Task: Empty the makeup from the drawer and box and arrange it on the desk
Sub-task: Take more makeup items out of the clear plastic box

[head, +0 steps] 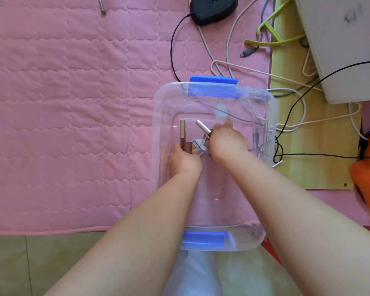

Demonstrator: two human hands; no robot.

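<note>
Both hands (207,150) clutch makeup tubes (182,133) inside the clear box (158,116).

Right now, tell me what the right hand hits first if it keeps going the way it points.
Probably the box's far wall, below the blue latch. The right hand points up the picture; depth is unclear.

Clear box (272,116), blue latches (214,79); pink quilted cloth (73,103); brownish, perhaps rose-gold, tube (182,133).
</note>
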